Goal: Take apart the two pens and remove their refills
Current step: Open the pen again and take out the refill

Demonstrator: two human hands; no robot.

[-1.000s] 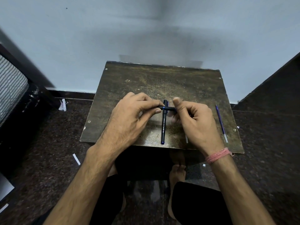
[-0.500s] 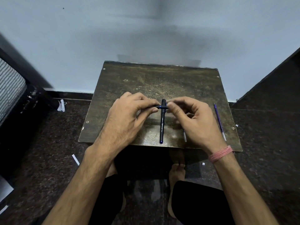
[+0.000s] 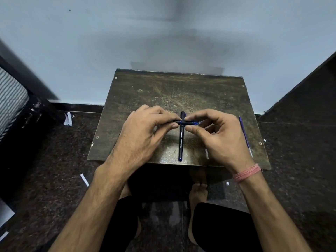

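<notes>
1. The left hand point(image 3: 143, 135) pinches one end of a short dark pen point(image 3: 185, 122) that lies crosswise at the centre of the frame; its thumb and forefinger are closed narrowly on the barrel, and the other fingers curl in behind.
2. The right hand point(image 3: 221, 138) meets the same pen from the other side. Its forefinger tip rests on top of the blue section and the thumb tip sits just below it, so the grip is narrow; the remaining fingers are loosely bent and spread, touching nothing I can make out.
3. The held pen runs left to right between the two hands, above the table, and crosses over a second pen.
4. That second pen point(image 3: 181, 140), black with white lettering and a blue tip, lies flat on the table, pointing from the hands down toward the near edge.
5. A thin blue refill point(image 3: 244, 132) lies on the table at the right of the frame, just beside the right hand, angled toward the near right corner.
6. A small pale piece point(image 3: 207, 153) lies between the black pen and the right wrist; what it is cannot be told.
7. The worn brown table point(image 3: 163, 88) stands against a pale wall.
8. A pink thread band point(image 3: 247, 172) wraps the right wrist.
</notes>
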